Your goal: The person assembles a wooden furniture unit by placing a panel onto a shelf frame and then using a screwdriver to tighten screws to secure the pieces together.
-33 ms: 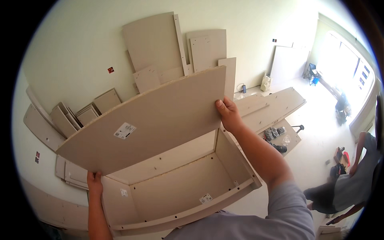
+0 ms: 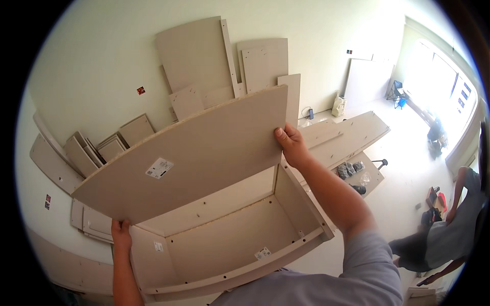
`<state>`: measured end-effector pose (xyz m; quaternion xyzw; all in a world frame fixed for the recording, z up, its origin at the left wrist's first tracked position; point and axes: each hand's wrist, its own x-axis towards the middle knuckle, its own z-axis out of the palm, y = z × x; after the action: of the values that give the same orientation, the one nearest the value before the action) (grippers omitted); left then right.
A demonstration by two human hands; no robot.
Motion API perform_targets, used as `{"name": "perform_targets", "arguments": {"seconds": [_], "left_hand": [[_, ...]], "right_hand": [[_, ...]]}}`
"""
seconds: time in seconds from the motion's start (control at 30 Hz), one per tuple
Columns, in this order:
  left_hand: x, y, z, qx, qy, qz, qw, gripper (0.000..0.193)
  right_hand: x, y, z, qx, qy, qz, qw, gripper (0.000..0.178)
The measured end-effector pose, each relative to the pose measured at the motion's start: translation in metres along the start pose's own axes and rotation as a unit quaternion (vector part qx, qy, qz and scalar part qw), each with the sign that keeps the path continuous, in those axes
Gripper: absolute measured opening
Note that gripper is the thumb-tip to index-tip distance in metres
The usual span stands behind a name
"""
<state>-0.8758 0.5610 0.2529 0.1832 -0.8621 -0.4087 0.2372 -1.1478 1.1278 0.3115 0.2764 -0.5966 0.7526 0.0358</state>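
Note:
Between my hands a large beige panel (image 2: 214,148) with a white label is held tilted above an open cabinet box (image 2: 235,234). My left hand (image 2: 121,232) grips its lower left corner, right by the box's left wall. At the right edge of the panel, my right hand (image 2: 291,145) is closed with the thumb on the near face. The fingers behind the panel are partly hidden. Below, the box shows its inside, small dark holes and a curved front rail (image 2: 240,273); the panel hides part of its far side.
Beige boards (image 2: 194,56) lean against the far wall, with smaller panels (image 2: 97,148) at left. Long boards (image 2: 352,132) lie at right beside a hammer (image 2: 380,163) and plastic bags (image 2: 349,169). Another person (image 2: 454,229) is at the far right near tools (image 2: 434,206).

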Motion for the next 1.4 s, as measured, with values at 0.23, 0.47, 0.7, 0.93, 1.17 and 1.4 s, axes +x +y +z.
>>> {"name": "perform_targets", "arguments": {"seconds": [0.23,0.47,0.7,0.93,1.17,1.4], "left_hand": [[0.004,-0.028,-0.003,0.007,0.009,0.007,1.0,0.033],[-0.004,-0.02,-0.003,0.017,0.017,0.005,1.0,0.03],[-0.002,-0.018,-0.002,-0.01,0.013,0.016,1.0,0.028],[0.004,-0.032,0.0,-0.03,0.016,0.037,0.999,0.026],[0.002,-0.038,-0.003,0.089,0.026,-0.019,0.995,0.014],[-0.014,0.027,-0.005,-0.062,0.0,0.004,0.998,0.058]], "right_hand": [[0.033,-0.091,-0.014,-0.188,-0.082,0.017,0.979,0.051],[0.089,-0.249,0.063,-0.333,-0.03,-0.369,0.867,0.044],[0.097,-0.17,0.105,-0.652,-0.179,-0.098,0.73,0.064],[0.089,-0.216,0.112,-0.615,-0.229,-0.138,0.742,0.07],[0.071,-0.18,0.136,-0.705,-0.243,-0.027,0.666,0.049],[0.07,-0.178,0.142,-0.7,-0.226,-0.054,0.675,0.041]]}}
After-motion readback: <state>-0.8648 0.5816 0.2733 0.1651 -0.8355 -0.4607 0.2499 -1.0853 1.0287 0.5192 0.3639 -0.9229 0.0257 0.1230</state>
